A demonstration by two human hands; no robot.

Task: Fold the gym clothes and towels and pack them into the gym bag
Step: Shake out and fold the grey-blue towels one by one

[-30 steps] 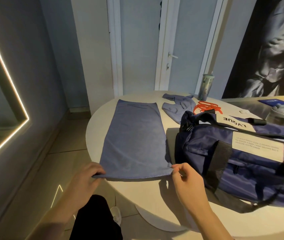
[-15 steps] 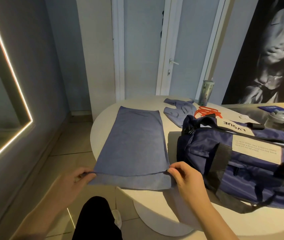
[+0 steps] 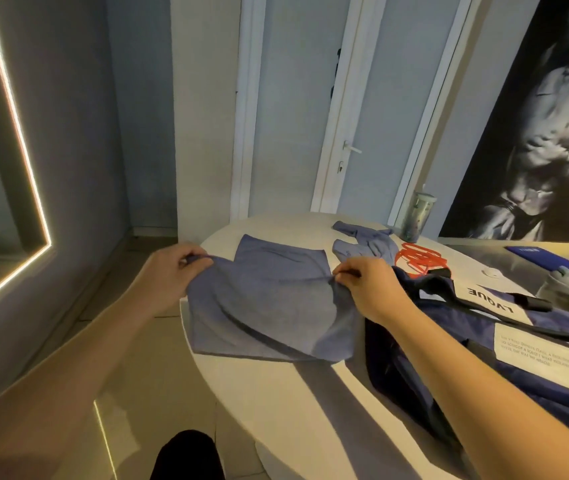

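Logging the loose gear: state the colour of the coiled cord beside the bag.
Orange-red, seen in the head view: the coiled cord.

A round white table (image 3: 276, 403) fills the lower middle. At its two o'clock edge stands a lidded tumbler (image 3: 416, 216); coiled orange bands (image 3: 419, 259) lie just beside it. A grey shaker bottle (image 3: 567, 285) sits at three o'clock, a glowing mirror (image 3: 16, 140) at nine.

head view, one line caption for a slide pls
Both hands, left and right, fold a blue towel on the white table beside the gym bag.
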